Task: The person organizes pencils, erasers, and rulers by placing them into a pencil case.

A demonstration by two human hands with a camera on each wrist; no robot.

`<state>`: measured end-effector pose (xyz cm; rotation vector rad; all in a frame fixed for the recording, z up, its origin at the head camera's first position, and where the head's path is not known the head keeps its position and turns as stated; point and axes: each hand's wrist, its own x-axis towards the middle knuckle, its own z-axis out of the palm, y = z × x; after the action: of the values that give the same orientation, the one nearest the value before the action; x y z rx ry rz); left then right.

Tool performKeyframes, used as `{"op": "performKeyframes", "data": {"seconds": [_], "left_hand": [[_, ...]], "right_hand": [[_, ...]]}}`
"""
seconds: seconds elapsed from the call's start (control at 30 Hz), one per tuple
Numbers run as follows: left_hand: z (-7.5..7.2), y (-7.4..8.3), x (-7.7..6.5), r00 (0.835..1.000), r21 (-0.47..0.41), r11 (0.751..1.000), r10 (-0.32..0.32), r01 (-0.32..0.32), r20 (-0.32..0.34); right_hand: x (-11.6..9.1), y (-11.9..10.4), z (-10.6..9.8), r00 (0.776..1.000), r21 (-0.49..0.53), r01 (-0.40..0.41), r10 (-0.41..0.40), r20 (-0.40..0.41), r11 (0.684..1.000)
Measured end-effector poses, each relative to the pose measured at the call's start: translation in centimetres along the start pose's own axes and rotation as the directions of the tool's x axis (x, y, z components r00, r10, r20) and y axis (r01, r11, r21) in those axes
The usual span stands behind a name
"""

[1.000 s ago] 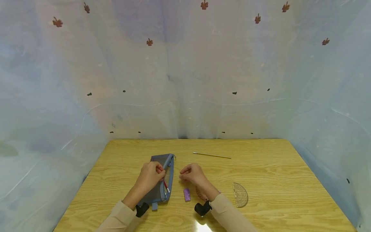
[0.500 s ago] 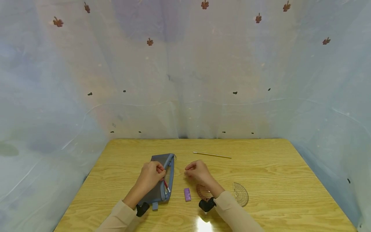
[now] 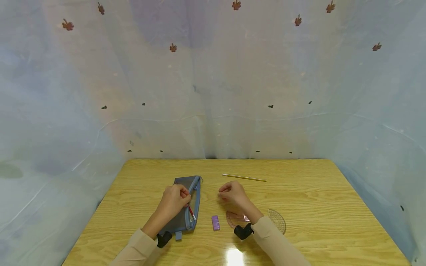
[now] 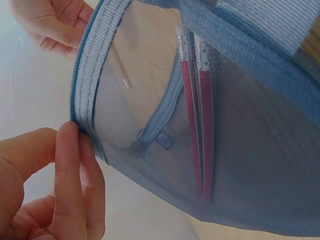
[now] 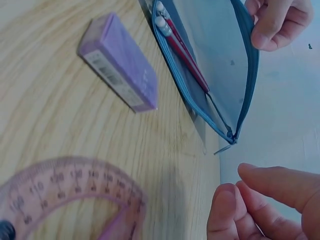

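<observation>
My left hand [image 3: 172, 202] pinches the upper edge of a blue-grey mesh pencil case [image 3: 179, 222], holding its unzipped mouth apart. Two red pencils [image 4: 192, 110] with white eraser ends lie inside the case. To the right, my right hand [image 3: 233, 194] hovers above the table, thumb and fingertips slightly apart and nothing between them. A purple eraser [image 5: 122, 62] lies on the table between the case and a pinkish protractor [image 5: 75, 175], which my right forearm partly overlaps in the head view.
A gold-coloured pencil [image 3: 244, 177] lies farther back on the wooden table [image 3: 316, 192]. At the right is a clear protractor [image 3: 279, 220], partly covered by the right sleeve. A pale patterned curtain [image 3: 213, 81] hangs behind the table.
My right hand has moved rightward and slightly back, away from the pencil case. The left hand has stayed on the case edge.
</observation>
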<state>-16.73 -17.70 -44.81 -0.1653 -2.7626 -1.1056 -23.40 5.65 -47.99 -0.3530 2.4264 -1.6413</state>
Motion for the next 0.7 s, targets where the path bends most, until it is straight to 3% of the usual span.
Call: {"op": "performKeyframes", "data": {"seconds": [0.4, 0.7], "left_hand": [[0.2, -0.1, 0.1, 1.0, -0.003, 1.0, -0.01, 0.01, 0.0], [0.2, 0.1, 0.1, 1.0, -0.01, 1.0, -0.019, 0.019, 0.002]], "right_hand": [[-0.2, 0.6, -1.4, 1.0, 0.016, 0.017, -0.016, -0.021, 1.0], [-0.2, 1.1, -2.1, 0.998, 0.028, -0.033, 0.035, -0.049, 0.999]]}}
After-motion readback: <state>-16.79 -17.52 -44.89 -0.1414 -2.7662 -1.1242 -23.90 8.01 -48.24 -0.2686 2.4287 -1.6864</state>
